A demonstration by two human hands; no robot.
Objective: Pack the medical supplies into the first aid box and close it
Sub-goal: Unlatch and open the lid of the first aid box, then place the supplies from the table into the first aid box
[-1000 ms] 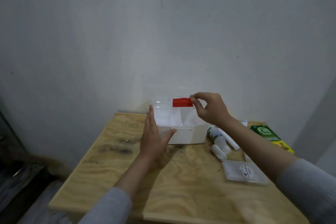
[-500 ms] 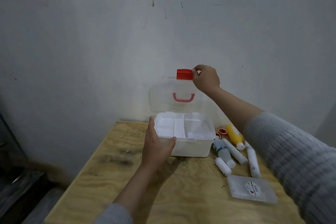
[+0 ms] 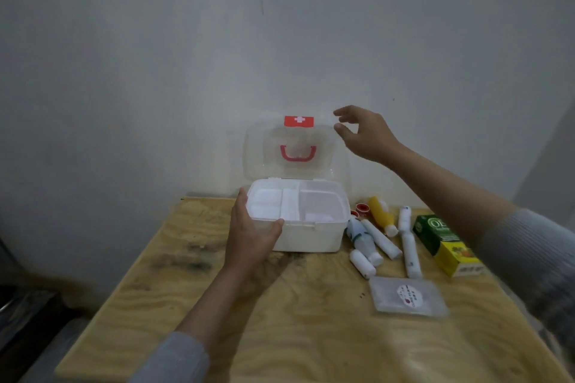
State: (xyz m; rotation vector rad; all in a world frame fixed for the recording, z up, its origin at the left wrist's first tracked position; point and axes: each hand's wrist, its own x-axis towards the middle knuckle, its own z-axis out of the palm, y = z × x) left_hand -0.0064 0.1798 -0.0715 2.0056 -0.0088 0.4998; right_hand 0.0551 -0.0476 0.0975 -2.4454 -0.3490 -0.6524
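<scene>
My left hand (image 3: 249, 236) grips the near-left corner of the box (image 3: 311, 227), thumb on the front rim, fingers along the left wall. The box stands on the tabletop (image 3: 280, 320), lid (image 3: 292, 149) raised upright against the wall behind. Its inner tray shows white compartments. Right of my left hand, beyond the box, lie the supplies: a flat clear pack (image 3: 407, 297) nearest me, then white rolls (image 3: 362, 264), a white bottle (image 3: 362, 239), a long tube (image 3: 409, 242), a green carton (image 3: 445, 244) and a yellow bottle (image 3: 382, 216). Farthest, my right hand (image 3: 365, 134) hovers just beside the lid's upper right corner, fingers spread apart, holding nothing. The red latch (image 3: 298, 121) sits left of that hand, on the lid's top edge.
</scene>
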